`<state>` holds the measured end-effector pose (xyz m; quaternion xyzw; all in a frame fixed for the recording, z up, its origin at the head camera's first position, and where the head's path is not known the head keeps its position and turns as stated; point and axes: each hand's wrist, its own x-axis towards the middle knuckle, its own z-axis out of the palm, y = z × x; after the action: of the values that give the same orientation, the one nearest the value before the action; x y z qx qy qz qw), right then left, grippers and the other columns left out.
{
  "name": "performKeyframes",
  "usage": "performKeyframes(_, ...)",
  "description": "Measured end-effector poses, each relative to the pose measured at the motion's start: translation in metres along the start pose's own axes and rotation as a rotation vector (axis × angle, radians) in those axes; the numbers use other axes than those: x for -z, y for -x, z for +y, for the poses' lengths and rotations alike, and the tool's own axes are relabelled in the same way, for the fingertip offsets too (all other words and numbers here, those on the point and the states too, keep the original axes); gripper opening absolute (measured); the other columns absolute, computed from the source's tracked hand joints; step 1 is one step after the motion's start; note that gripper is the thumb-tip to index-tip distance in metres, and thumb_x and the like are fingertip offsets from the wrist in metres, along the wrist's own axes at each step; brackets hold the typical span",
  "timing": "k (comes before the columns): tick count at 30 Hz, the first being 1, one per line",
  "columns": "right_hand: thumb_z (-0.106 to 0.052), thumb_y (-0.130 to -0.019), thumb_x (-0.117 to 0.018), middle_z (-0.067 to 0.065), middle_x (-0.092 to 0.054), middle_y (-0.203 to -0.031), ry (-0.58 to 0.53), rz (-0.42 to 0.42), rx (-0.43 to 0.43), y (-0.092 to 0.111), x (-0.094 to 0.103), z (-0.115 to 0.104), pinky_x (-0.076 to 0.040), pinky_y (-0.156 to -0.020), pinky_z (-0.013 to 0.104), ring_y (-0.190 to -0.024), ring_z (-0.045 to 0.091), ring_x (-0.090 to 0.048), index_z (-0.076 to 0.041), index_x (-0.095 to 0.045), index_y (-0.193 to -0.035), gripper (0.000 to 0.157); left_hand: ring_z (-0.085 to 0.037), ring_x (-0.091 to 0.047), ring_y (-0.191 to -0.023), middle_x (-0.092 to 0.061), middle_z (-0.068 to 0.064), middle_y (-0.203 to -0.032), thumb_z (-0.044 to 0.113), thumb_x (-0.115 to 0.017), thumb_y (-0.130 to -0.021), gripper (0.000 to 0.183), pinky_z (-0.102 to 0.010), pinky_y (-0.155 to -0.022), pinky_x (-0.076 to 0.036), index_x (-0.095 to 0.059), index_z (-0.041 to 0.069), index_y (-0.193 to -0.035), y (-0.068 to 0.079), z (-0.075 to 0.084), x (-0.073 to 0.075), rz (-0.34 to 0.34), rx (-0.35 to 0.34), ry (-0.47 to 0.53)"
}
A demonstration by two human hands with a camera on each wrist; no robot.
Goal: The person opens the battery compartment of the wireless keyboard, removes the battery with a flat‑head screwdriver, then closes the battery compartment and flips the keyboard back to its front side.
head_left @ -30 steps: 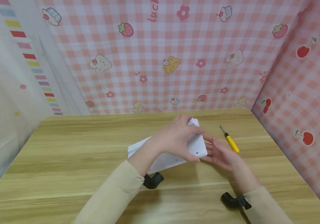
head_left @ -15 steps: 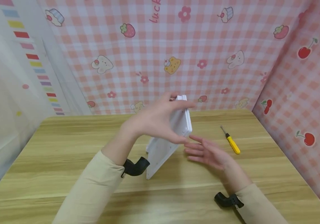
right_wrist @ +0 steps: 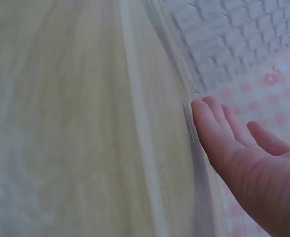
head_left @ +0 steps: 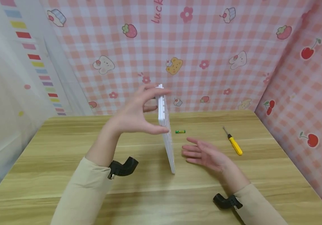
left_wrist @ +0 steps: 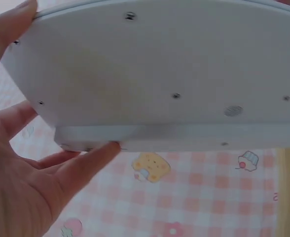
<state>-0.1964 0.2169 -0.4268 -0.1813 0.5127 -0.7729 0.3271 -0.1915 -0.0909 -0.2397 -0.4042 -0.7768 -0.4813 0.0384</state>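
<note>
A white keyboard [head_left: 168, 147] stands on edge, seen almost edge-on in the head view. My left hand [head_left: 134, 115] grips its upper end, with the thumb on the near side and the fingers round the far side. The left wrist view shows its underside [left_wrist: 150, 64], dotted with small screws, the left hand [left_wrist: 31, 168] at one end. To the right of the keyboard my right hand [head_left: 204, 153] is held with its fingers extended and nothing in them. Blurred rows of keys [right_wrist: 243, 34] face it in the right wrist view.
A small green battery [head_left: 180, 131] lies on the wooden table [head_left: 65, 181] just beyond the right hand. Farther right is a yellow-handled screwdriver [head_left: 235, 145]. A pink checked cloth [head_left: 149, 47] hangs behind the table, and another drapes the right side.
My left hand has moved left and up, tilting the keyboard from a slant to nearly upright. The battery has come into view. My right hand has drawn slightly left, apart from the keyboard.
</note>
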Motion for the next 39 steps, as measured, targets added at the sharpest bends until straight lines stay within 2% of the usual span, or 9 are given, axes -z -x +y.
performKeyframes(2, -0.027, -0.110, -0.030, 0.036, -0.016, -0.154, 0.006, 0.009, -0.014, -0.002, -0.002, 0.000, -0.030, -0.112, 0.055, -0.139, 0.047, -0.031, 0.003, 0.001, -0.155, 0.063, -0.024, -0.038, -0.134, -0.033, -0.012, -0.144, 0.005, -0.092, -0.063, 0.090, -0.037, -0.100, -0.049, -0.050, 0.007, -0.143, 0.005, -0.004, 0.002, 0.045, -0.023, 0.059)
performKeyframes(6, -0.028, -0.109, -0.033, 0.037, -0.019, -0.153, -0.004, 0.022, -0.041, -0.004, -0.005, 0.001, -0.034, -0.109, 0.056, -0.135, 0.043, -0.041, 0.002, 0.003, -0.156, 0.066, -0.027, -0.045, -0.129, -0.035, -0.011, -0.142, -0.005, -0.089, -0.062, 0.092, -0.037, -0.098, -0.050, -0.048, 0.003, -0.144, 0.014, -0.013, 0.004, 0.110, -0.083, 0.145)
performKeyframes(10, -0.026, -0.109, -0.035, 0.035, -0.027, -0.152, -0.015, 0.014, -0.060, -0.005, -0.006, 0.002, -0.040, -0.105, 0.055, -0.127, 0.036, -0.053, 0.004, 0.004, -0.155, 0.067, -0.028, -0.046, -0.127, -0.036, -0.012, -0.144, -0.008, -0.086, -0.063, 0.092, -0.039, -0.098, -0.050, -0.045, 0.001, -0.145, 0.020, -0.021, 0.004, 0.142, -0.141, 0.167)
performKeyframes(13, -0.025, -0.108, -0.040, 0.031, -0.036, -0.149, 0.003, 0.035, -0.066, -0.005, -0.005, 0.004, -0.043, -0.104, 0.052, -0.123, 0.032, -0.056, 0.005, 0.001, -0.155, 0.070, -0.028, -0.045, -0.128, -0.038, -0.011, -0.144, -0.010, -0.084, -0.064, 0.094, -0.040, -0.100, -0.048, -0.043, 0.002, -0.148, 0.024, -0.026, 0.005, 0.160, -0.154, 0.172)
performKeyframes(18, -0.021, -0.107, -0.045, 0.017, -0.052, -0.138, 0.070, 0.105, -0.050, -0.004, -0.001, 0.004, -0.048, -0.101, 0.046, -0.117, 0.025, -0.059, 0.007, -0.005, -0.155, 0.068, -0.027, -0.042, -0.132, -0.036, -0.013, -0.148, -0.013, -0.084, -0.064, 0.098, -0.039, -0.106, -0.043, -0.039, 0.003, -0.150, 0.034, -0.033, 0.007, 0.166, -0.131, 0.148)
performKeyframes(24, -0.011, -0.105, -0.047, 0.007, -0.059, -0.129, 0.124, 0.212, -0.048, -0.003, 0.001, 0.003, -0.050, -0.097, 0.042, -0.111, 0.021, -0.061, 0.004, -0.013, -0.156, 0.063, -0.028, -0.040, -0.135, -0.030, -0.015, -0.155, -0.014, -0.083, -0.065, 0.101, -0.035, -0.110, -0.038, -0.034, 0.003, -0.152, 0.048, -0.041, 0.010, 0.154, -0.056, 0.118)
performKeyframes(31, -0.003, -0.099, -0.055, 0.009, -0.052, -0.128, 0.147, 0.347, -0.033, -0.002, 0.001, 0.001, -0.051, -0.093, 0.036, -0.106, 0.019, -0.059, -0.001, -0.022, -0.156, 0.066, -0.029, -0.036, -0.140, -0.023, -0.014, -0.161, -0.015, -0.083, -0.066, 0.104, -0.030, -0.108, -0.038, -0.029, 0.000, -0.153, 0.067, -0.053, 0.012, 0.163, -0.002, 0.111)
performKeyframes(36, 0.004, -0.098, -0.052, 0.012, -0.044, -0.128, 0.158, 0.353, 0.013, 0.001, 0.004, 0.000, -0.053, -0.089, 0.029, -0.102, 0.015, -0.058, 0.003, -0.020, -0.155, 0.065, -0.031, -0.041, -0.136, -0.020, -0.013, -0.162, -0.018, -0.082, -0.065, 0.105, -0.028, -0.101, -0.045, -0.026, -0.002, -0.153, 0.079, -0.062, 0.011, 0.161, 0.023, 0.135)
performKeyframes(39, 0.007, -0.098, -0.051, 0.013, -0.041, -0.128, 0.172, 0.356, 0.042, 0.003, 0.006, -0.001, -0.052, -0.087, 0.026, -0.100, 0.014, -0.058, 0.004, -0.020, -0.154, 0.065, -0.027, -0.047, -0.130, -0.020, -0.015, -0.161, -0.017, -0.082, -0.066, 0.106, -0.028, -0.098, -0.048, -0.024, -0.002, -0.153, 0.085, -0.067, 0.009, 0.161, 0.042, 0.140)
